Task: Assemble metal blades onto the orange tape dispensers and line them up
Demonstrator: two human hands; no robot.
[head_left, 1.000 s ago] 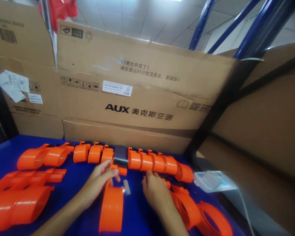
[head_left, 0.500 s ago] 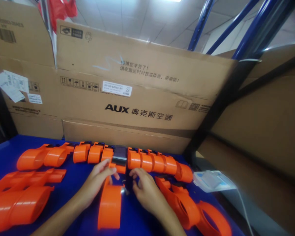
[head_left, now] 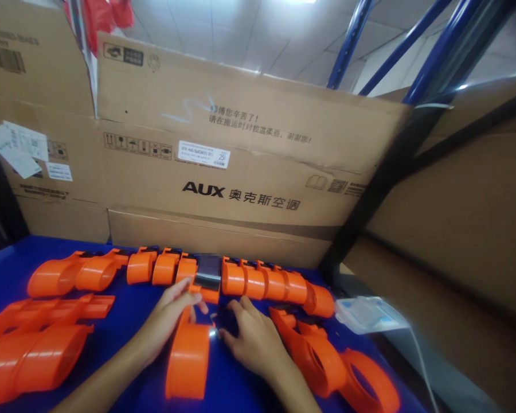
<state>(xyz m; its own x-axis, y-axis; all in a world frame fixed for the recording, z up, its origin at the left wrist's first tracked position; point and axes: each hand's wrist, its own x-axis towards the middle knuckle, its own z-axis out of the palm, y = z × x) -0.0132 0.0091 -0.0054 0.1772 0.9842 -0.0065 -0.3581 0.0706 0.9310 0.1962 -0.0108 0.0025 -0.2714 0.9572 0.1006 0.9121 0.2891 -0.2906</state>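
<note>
My left hand is closed round the upper end of an orange plastic ring-shaped part, its fingers partly hidden behind it. A small shiny metal piece shows at the right side of this part. Close by on the right is my right hand, fingers apart, with its thumb close to the metal piece; I see nothing held in it. Just beyond my left fingertips stands an orange piece with a dark, glossy block on top.
A row of orange ring parts runs along the back of the blue surface. Larger orange parts lie at left and right. A clear plastic box sits at the right edge. Cardboard walls the back.
My right hand's thumb has moved left, nearer the metal piece, and its fingers have spread. The orange ring part has shifted slightly left in view; my left hand keeps its grip.
</note>
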